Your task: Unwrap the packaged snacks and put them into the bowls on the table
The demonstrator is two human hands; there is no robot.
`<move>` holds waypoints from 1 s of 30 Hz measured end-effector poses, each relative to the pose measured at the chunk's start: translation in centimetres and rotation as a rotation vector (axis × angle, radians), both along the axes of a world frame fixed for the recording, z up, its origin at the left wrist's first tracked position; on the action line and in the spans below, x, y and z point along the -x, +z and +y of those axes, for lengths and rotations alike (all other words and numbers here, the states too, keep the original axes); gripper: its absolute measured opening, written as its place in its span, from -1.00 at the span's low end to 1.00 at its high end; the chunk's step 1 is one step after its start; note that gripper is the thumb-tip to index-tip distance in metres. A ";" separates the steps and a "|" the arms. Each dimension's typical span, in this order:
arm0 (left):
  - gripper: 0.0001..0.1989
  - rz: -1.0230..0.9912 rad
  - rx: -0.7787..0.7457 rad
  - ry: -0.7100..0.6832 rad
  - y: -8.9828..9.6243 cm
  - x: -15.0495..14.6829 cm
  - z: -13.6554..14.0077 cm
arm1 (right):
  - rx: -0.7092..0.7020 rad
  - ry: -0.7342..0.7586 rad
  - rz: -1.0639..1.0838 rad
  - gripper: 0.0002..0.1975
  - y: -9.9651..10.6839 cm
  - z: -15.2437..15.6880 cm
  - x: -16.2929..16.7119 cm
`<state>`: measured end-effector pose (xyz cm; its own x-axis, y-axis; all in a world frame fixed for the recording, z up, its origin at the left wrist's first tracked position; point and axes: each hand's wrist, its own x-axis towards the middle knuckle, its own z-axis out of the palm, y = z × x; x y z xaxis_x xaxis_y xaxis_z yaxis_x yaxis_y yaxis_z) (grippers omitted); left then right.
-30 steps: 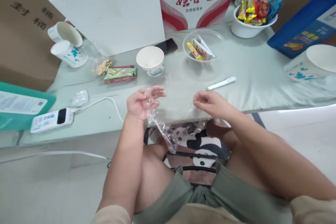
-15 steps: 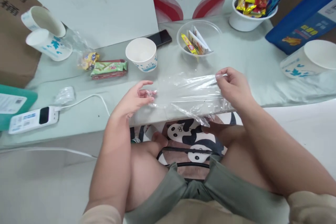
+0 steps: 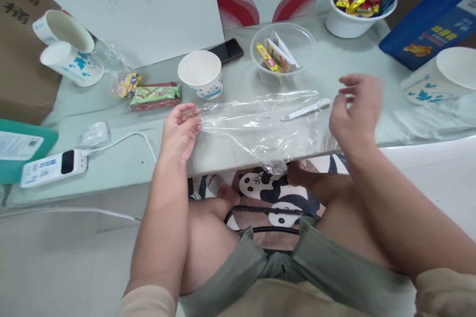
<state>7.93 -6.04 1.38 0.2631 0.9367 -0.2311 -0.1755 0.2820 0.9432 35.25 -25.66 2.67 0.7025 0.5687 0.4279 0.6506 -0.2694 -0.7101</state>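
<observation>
My left hand [image 3: 182, 131] pinches the left end of a clear plastic bag [image 3: 241, 121], its fingers closed on the film. The bag lies crumpled and flat on the cloth, and its lower corner hangs over the table's front edge. On the bag's right part rests a slim white tool [image 3: 307, 110] with a narrow tip, which looks like a utility knife. My right hand [image 3: 355, 111] is raised just right of that tool, touching neither it nor the bag. Its fingers are bent, apart and somewhat smeared by motion, with nothing seen in them.
Behind the bag stand a paper cup [image 3: 201, 77], a phone [image 3: 227, 51] and a clear bowl [image 3: 282, 54] with packets. Wrapped snacks [image 3: 155, 95] and a power strip [image 3: 54, 168] lie left. A white snack bowl [image 3: 347, 22] and another cup [image 3: 439, 77] stand right.
My right hand has let go of the bag's right end and moved up and right. The white tool now shows on the film. My left hand has shifted left and closed on the bag.
</observation>
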 end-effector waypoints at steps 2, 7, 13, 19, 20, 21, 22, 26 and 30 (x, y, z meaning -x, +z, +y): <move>-0.71 -0.007 0.026 -0.009 0.0 -0.3 -0.2 | -0.072 0.155 -0.169 -0.81 0.5 -0.8 2.5; -0.73 0.002 0.012 -0.016 -0.1 -0.9 -0.7 | 0.411 0.748 -0.286 -0.60 -1.3 -1.2 8.8; -0.76 0.061 -0.002 0.119 0.0 0.9 0.3 | 0.289 0.701 -0.305 -0.80 -2.7 -1.6 6.8; -0.71 -0.112 -0.149 -0.059 -0.6 2.9 1.1 | -0.004 0.567 0.280 -0.82 -0.3 -3.1 2.8; -0.66 -0.106 -0.212 -0.174 -0.7 2.9 0.9 | -0.065 0.528 0.394 -0.82 0.0 -3.1 2.5; -0.60 -0.073 -0.282 -0.315 -0.8 2.9 0.6 | -0.124 0.499 0.495 -0.84 0.2 -3.0 2.3; -0.54 -0.010 -0.358 -0.462 -0.8 2.8 0.1 | -0.181 0.485 0.578 -0.85 0.4 -2.9 2.2; -0.34 0.396 -0.660 -0.872 -0.5 2.2 -2.1 | -0.338 0.442 0.727 -0.87 1.0 -1.9 1.5; -0.20 0.632 -0.839 -1.039 -0.6 0.9 -4.1 | -0.454 0.332 0.672 -0.87 1.2 -1.4 0.2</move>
